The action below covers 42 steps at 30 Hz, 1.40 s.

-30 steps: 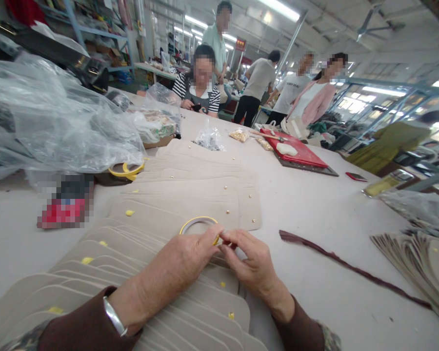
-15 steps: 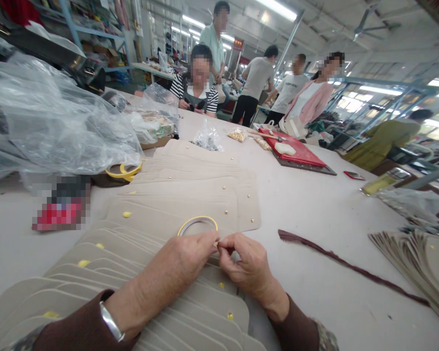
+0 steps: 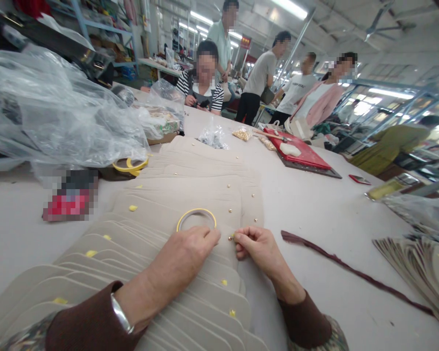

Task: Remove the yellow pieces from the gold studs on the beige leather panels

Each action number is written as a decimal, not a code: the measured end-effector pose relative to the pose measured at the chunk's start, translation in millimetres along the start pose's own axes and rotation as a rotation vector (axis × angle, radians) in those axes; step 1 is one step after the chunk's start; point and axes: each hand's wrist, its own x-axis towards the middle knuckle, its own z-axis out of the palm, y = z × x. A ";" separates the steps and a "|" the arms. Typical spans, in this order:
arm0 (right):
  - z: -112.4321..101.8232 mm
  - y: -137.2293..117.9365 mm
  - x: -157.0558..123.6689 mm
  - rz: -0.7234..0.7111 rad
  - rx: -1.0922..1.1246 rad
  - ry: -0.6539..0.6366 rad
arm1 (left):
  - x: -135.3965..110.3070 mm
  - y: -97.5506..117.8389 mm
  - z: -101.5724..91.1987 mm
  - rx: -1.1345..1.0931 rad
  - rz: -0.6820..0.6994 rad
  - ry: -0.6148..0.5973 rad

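Observation:
My left hand (image 3: 190, 251) is closed round the near side of a roll of yellow tape (image 3: 196, 211), and its curled fingers hide part of the ring. Between thumb and forefinger, my right hand (image 3: 256, 246) pinches a small piece of yellow tape (image 3: 232, 236). That piece is beside a small gold stud (image 3: 229, 239) on a beige panel (image 3: 197, 192). Many such panels lie fanned out in overlapping layers under my hands. Some carry gold studs near the right edge, and others have bits of yellow tape (image 3: 224, 282) on them.
Clear plastic bags (image 3: 66, 112) heap up at the left, beside more yellow tape rolls (image 3: 131, 166). Farther back are a bag of gold parts (image 3: 242, 133) and a red board (image 3: 303, 153). A dark strip (image 3: 351, 270) and more panels (image 3: 417, 268) lie right. A person sits across the table.
My hands have come apart: the right has moved right to the gold stud, holding the piece of tape. The left stays with the roll. The view has shifted slightly.

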 end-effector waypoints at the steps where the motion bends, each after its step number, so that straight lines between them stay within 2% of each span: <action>1: -2.8 2.2 1.2 0.000 -0.017 -0.007 | 1.6 0.5 -2.3 0.040 -0.034 -0.058; 5: -3.3 4.9 0.0 -0.031 -0.127 -0.018 | 5.6 2.0 -7.4 0.113 -0.080 -0.179; 14: 7.8 -3.6 -3.8 -0.281 -0.538 0.037 | 5.5 2.7 -6.3 0.102 -0.084 -0.208; 17: 8.6 -0.5 -2.7 -0.255 -0.503 0.037 | 5.9 2.0 -6.4 0.101 -0.084 -0.199; 20: 5.1 7.1 -3.2 -0.166 -0.317 0.055 | 5.8 0.8 -5.2 0.103 -0.087 -0.193; 22: 1.9 11.6 -5.2 -0.169 -0.249 0.052 | 5.4 0.1 -4.2 0.097 -0.087 -0.184; 25: 0.9 14.6 -8.5 -0.317 -0.392 0.061 | 5.0 -0.1 -3.5 0.096 -0.078 -0.170; 28: 6.7 13.6 -8.3 -0.490 -0.581 0.124 | 5.6 0.4 -3.9 0.098 -0.081 -0.179; 30: 11.8 11.3 -6.8 -0.535 -0.639 0.150 | 5.7 0.5 -4.2 0.099 -0.083 -0.177; 34: 13.3 3.4 -9.1 -0.491 -0.696 0.109 | 2.8 -1.9 -4.0 0.079 -0.067 -0.069; 40: -1.9 -6.5 -20.6 -0.310 -0.627 -0.281 | -3.0 -12.3 5.9 -0.054 0.065 0.240; 42: -3.6 -6.8 -20.2 -0.335 -0.567 -0.253 | -3.6 -14.0 10.7 -0.086 0.139 0.314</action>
